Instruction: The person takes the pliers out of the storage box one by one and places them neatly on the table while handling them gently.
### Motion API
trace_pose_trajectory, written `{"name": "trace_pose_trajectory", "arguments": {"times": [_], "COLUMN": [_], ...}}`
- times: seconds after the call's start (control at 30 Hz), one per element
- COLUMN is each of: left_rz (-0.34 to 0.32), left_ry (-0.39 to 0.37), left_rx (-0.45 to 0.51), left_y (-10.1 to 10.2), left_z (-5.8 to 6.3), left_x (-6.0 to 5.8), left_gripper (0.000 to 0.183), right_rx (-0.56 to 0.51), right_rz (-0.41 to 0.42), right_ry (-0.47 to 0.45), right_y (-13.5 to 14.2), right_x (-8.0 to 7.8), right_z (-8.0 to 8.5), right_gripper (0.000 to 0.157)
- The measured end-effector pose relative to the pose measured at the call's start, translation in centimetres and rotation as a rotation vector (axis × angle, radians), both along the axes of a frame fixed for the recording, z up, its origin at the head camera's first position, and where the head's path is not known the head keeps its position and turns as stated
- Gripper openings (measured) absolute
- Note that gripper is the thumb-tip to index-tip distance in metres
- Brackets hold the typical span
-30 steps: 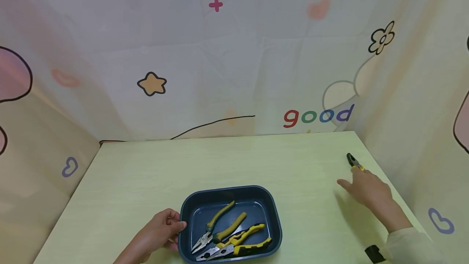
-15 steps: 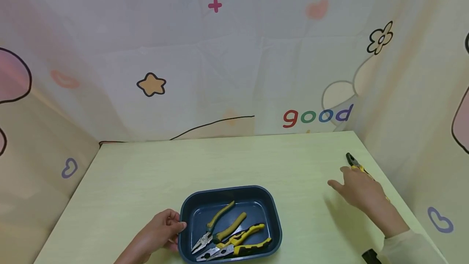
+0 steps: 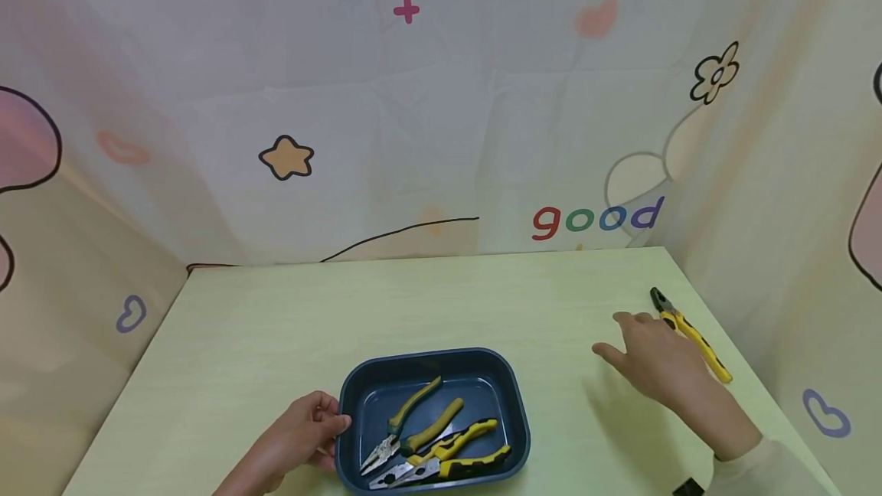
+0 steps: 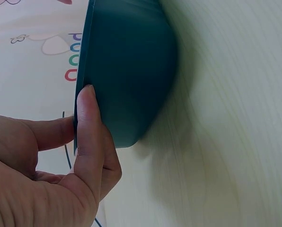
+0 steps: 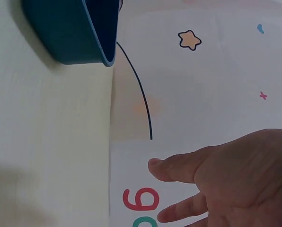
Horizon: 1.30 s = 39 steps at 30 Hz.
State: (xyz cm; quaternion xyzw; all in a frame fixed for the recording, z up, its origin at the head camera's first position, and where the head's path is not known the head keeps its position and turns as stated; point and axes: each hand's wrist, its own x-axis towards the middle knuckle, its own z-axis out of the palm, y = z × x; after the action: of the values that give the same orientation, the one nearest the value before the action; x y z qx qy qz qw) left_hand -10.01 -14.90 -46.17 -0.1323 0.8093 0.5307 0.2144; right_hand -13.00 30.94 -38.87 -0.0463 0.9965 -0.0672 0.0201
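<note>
My left hand (image 3: 303, 432) pinches the left rim of a dark blue tray (image 3: 430, 358), thumb on the rim's inner side and fingers outside, as the left wrist view also shows. Inside the tray lie two pairs of pliers: needle-nose pliers (image 3: 432, 427) with green and yellow handles, and pliers (image 3: 475, 468) with yellow and black handles. Another pair of yellow and black pliers (image 3: 699, 343) lies at the table's right side, jaws pointing away. My right hand (image 3: 658, 358) is above the table just left of those pliers, thumb and fingers spread, holding nothing.
A pale table (image 3: 276, 327) carries everything. Its back edge meets a printed curtain (image 3: 441, 136), and more curtain hangs at both sides. The right wrist view shows the tray's outer wall (image 5: 65, 38) beyond my right hand. A black item (image 3: 689, 487) shows near my right sleeve.
My right hand has moved left, away from the pliers on the right, uncovering their handles. Those pliers stay put. My left hand and the tray have not moved.
</note>
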Motion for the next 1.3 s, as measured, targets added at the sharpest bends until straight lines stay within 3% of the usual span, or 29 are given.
{"name": "trace_pose_trajectory", "arguments": {"times": [1.3], "left_rz": [0.007], "left_ry": [-0.015], "left_rx": [-0.041], "left_y": [0.3], "left_z": [0.3], "left_x": [-0.1], "left_gripper": [0.015], "right_rx": [0.044], "right_rz": [0.244], "right_ry": [-0.080], "right_y": [-9.4], "right_x": [3.1], "right_z": [1.9], "right_gripper": [0.062]}}
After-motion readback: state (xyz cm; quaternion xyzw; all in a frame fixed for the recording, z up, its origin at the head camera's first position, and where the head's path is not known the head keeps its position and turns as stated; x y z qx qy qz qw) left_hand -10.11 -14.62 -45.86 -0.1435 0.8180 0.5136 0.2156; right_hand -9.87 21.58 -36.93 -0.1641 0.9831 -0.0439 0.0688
